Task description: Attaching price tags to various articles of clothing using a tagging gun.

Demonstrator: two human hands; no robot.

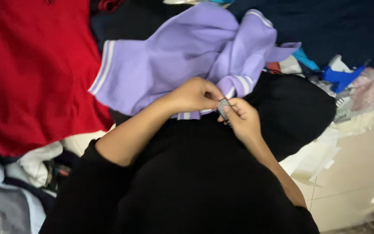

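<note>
A red garment [31, 73] is spread across the upper left of the frame, cut off at the edges. A lilac garment [174, 60] with white-striped cuffs is laid crumpled at upper centre, just above the hands. At centre frame, the left hand [193, 94] and right hand [243, 119] are brought together, both pinched on a small grey patterned tag [224, 107] at the lilac hem. The tag's attachment is hidden by fingers. Blue and pale items at the right are blurred and cannot be identified.
</note>
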